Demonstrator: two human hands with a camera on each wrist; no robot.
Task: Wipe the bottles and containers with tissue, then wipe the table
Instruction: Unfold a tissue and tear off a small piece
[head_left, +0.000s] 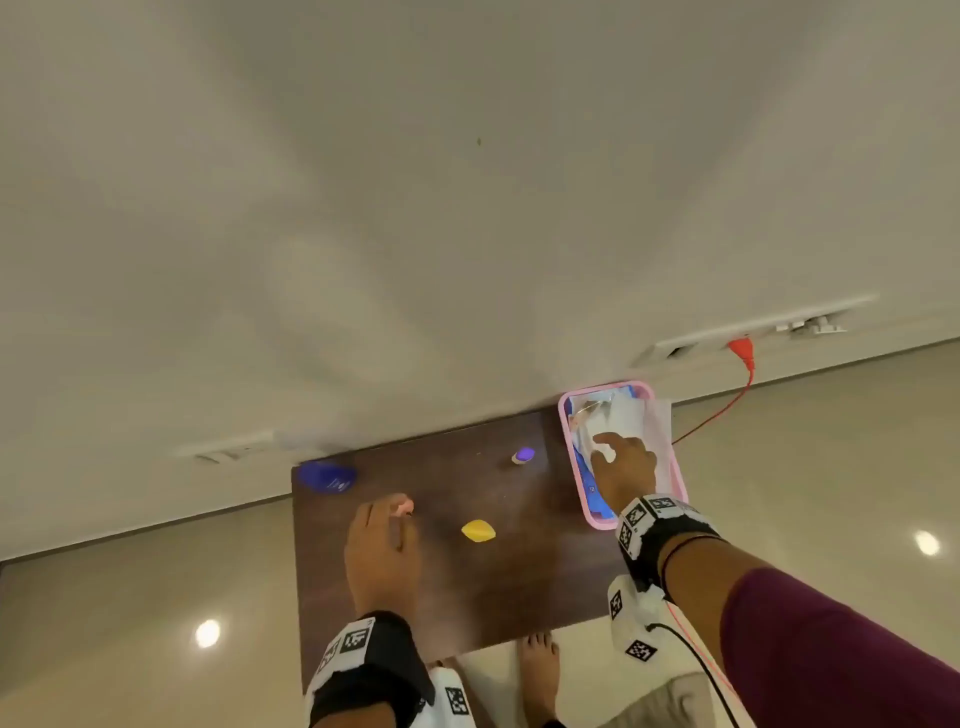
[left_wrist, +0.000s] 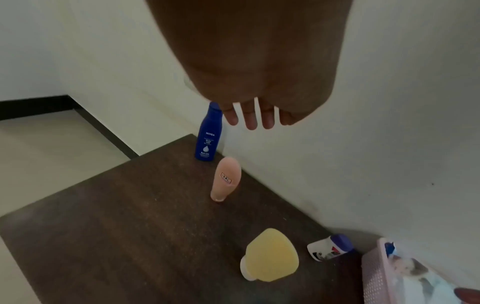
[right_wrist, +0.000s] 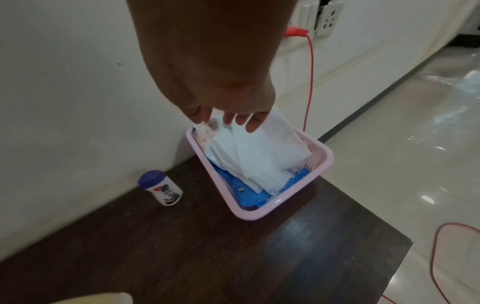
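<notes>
The right hand (right_wrist: 223, 98) is inside the pink basket (right_wrist: 320, 162) at the far right corner of the surface (right_wrist: 233, 257), and its fingertips (right_wrist: 253, 125) pinch the top of a white tissue (right_wrist: 259, 156), which hangs down from them over a blue pack (right_wrist: 249, 193) in the basket. So the tissue lies directly under this hand, with its long axis pointing down into the basket; I judge that the coming move is to lift it straight out.

The left hand (left_wrist: 259, 86) holds nothing. Its fingers are spread and relaxed, above the peach tube (left_wrist: 227, 178), which stands upright on its cap near the left edge. The blue Nivea bottle (left_wrist: 209, 133) stands at the far left corner, the yellow container (left_wrist: 270, 255) in the middle, and the small white jar with purple lid (right_wrist: 161, 188) near the far edge, beside the basket.

The surface is dark brown wood, pushed against a pale wall. A red cable (right_wrist: 310, 78) runs from a wall socket (right_wrist: 327, 18) to the glossy tiled floor (right_wrist: 402, 144).
</notes>
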